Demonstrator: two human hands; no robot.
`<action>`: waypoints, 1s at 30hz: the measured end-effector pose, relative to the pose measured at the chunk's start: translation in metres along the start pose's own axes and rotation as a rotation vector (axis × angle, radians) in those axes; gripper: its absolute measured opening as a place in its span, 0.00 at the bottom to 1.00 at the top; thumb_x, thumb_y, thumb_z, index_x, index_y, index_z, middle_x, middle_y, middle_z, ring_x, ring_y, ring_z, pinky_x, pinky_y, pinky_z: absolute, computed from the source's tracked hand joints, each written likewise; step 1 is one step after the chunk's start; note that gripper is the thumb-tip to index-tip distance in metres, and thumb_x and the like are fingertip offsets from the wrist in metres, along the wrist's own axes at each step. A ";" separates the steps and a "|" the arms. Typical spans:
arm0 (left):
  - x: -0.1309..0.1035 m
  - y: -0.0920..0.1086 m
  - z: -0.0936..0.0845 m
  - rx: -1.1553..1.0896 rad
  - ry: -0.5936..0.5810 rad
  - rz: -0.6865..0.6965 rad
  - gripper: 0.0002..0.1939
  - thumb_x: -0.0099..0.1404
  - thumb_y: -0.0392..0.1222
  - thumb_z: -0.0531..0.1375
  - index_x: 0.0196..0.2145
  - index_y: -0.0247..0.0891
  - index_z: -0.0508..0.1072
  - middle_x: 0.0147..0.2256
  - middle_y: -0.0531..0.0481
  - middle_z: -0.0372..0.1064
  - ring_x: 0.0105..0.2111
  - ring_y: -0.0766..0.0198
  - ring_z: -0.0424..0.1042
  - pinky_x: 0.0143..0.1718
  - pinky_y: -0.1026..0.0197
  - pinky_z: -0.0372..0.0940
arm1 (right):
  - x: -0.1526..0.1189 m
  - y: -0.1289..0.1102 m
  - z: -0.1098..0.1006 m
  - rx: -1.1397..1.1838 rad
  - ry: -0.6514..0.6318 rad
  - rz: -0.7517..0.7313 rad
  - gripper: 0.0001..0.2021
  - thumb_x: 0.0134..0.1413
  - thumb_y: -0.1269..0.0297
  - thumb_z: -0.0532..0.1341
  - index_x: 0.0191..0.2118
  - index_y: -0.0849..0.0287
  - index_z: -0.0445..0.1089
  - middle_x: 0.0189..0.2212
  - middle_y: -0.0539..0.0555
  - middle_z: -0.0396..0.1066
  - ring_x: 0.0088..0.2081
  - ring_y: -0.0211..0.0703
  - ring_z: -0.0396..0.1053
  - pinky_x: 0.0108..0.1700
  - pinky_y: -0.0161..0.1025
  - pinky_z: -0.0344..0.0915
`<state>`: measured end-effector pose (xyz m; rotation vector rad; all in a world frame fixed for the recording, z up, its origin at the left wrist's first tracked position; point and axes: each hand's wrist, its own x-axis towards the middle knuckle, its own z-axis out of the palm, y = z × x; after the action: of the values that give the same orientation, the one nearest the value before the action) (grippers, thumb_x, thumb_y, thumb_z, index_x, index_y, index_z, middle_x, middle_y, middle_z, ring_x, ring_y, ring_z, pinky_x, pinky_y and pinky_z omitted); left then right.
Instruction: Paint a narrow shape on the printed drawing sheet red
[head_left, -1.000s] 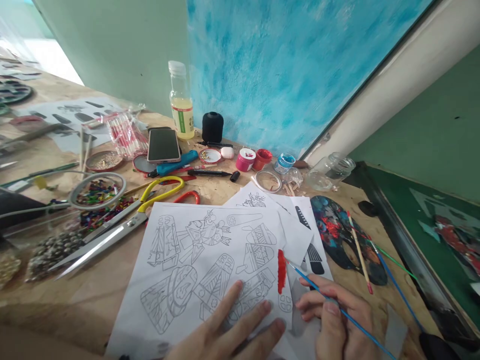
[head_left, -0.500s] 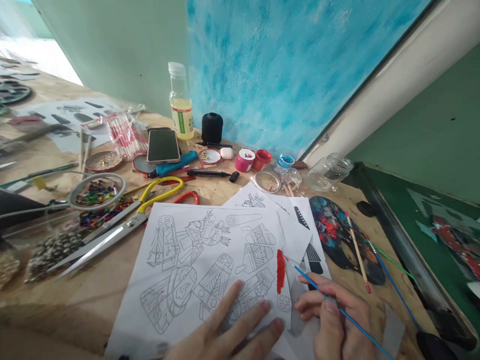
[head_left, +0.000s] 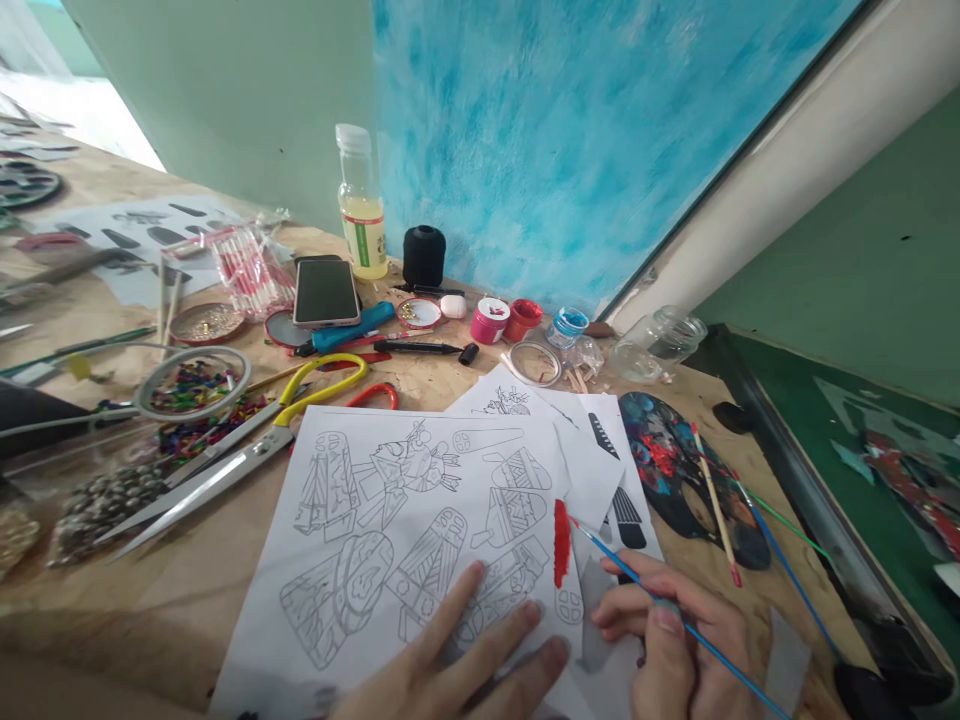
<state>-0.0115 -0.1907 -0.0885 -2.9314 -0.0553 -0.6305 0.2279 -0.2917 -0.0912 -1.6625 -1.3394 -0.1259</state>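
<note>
A white sheet (head_left: pixel 255 610) printed with line drawings lies in front of me. Flat on its lower part, with fingers spread, rests my left hand (head_left: pixel 457 660). My right hand (head_left: pixel 675 625) pinches a thin blue paintbrush (head_left: pixel 645 590). The brush's red-wetted tip is just right of a red painted strip (head_left: pixel 562 545) on a long shape at the sheet's right edge. I cannot tell whether the tip touches the paper. More printed sheets (head_left: pixel 600 490) lie partly hidden beneath. To the right sits a dark palette (head_left: pixel 645 430) smeared with red and blue paint.
Yellow-handled scissors (head_left: pixel 322 370) lie left of the sheet, beside beads (head_left: pixel 105 510) and a bowl of colourful beads (head_left: pixel 196 385). Behind stand a bottle (head_left: pixel 364 215), a phone (head_left: pixel 327 292), paint pots (head_left: pixel 491 320) and a glass jar (head_left: pixel 660 345). Another brush (head_left: pixel 787 570) rests right of the palette.
My right hand and the paintbrush have shifted very slightly to the right. My left hand has stayed in place on the sheet.
</note>
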 end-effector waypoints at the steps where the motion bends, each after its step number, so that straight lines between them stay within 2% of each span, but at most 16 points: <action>1: 0.000 0.000 0.001 -0.002 -0.004 -0.008 0.24 0.87 0.59 0.54 0.74 0.55 0.68 0.75 0.64 0.64 0.73 0.58 0.65 0.67 0.49 0.71 | 0.001 0.000 0.000 -0.014 -0.011 -0.016 0.10 0.81 0.57 0.55 0.49 0.56 0.69 0.26 0.49 0.82 0.18 0.37 0.76 0.23 0.32 0.75; 4: -0.001 0.001 0.001 -0.014 0.010 -0.022 0.24 0.86 0.58 0.56 0.74 0.55 0.69 0.74 0.64 0.65 0.72 0.59 0.65 0.68 0.50 0.70 | 0.002 0.000 0.000 -0.020 0.040 0.080 0.12 0.82 0.57 0.53 0.50 0.56 0.69 0.24 0.48 0.79 0.19 0.39 0.77 0.23 0.32 0.75; 7: -0.001 0.001 0.001 -0.021 0.020 -0.021 0.25 0.86 0.59 0.57 0.74 0.55 0.69 0.74 0.64 0.66 0.71 0.59 0.65 0.71 0.49 0.67 | -0.001 0.001 0.001 0.038 -0.029 0.022 0.10 0.82 0.58 0.54 0.51 0.56 0.69 0.25 0.48 0.80 0.20 0.40 0.78 0.23 0.32 0.76; 12: 0.001 0.000 0.002 -0.023 0.009 -0.019 0.24 0.87 0.58 0.55 0.73 0.55 0.70 0.73 0.65 0.67 0.72 0.58 0.65 0.73 0.48 0.64 | -0.003 -0.004 0.005 0.027 0.092 0.141 0.13 0.81 0.53 0.56 0.48 0.56 0.71 0.24 0.48 0.78 0.19 0.39 0.76 0.23 0.33 0.74; 18: -0.001 0.001 0.003 -0.001 0.007 -0.014 0.24 0.87 0.58 0.55 0.74 0.54 0.69 0.75 0.62 0.64 0.72 0.58 0.65 0.78 0.46 0.57 | -0.002 -0.002 0.004 0.021 0.061 0.115 0.14 0.81 0.51 0.56 0.47 0.56 0.70 0.26 0.49 0.81 0.19 0.39 0.76 0.22 0.35 0.74; 24: -0.002 0.001 0.002 -0.020 0.024 0.008 0.24 0.86 0.59 0.56 0.73 0.54 0.71 0.74 0.62 0.66 0.71 0.57 0.67 0.76 0.46 0.60 | 0.012 -0.012 0.000 -0.059 0.025 0.006 0.13 0.82 0.55 0.54 0.46 0.55 0.70 0.23 0.46 0.79 0.18 0.36 0.75 0.23 0.31 0.73; 30: -0.001 0.002 0.002 0.001 0.019 -0.019 0.23 0.87 0.59 0.55 0.72 0.55 0.71 0.73 0.65 0.67 0.72 0.59 0.64 0.77 0.47 0.59 | 0.020 -0.011 -0.003 -0.077 -0.032 -0.075 0.09 0.83 0.59 0.53 0.51 0.57 0.67 0.24 0.47 0.80 0.18 0.33 0.75 0.24 0.26 0.72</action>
<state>-0.0116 -0.1924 -0.0912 -2.9270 -0.0813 -0.6612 0.2285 -0.2807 -0.0716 -1.6845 -1.4378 -0.1976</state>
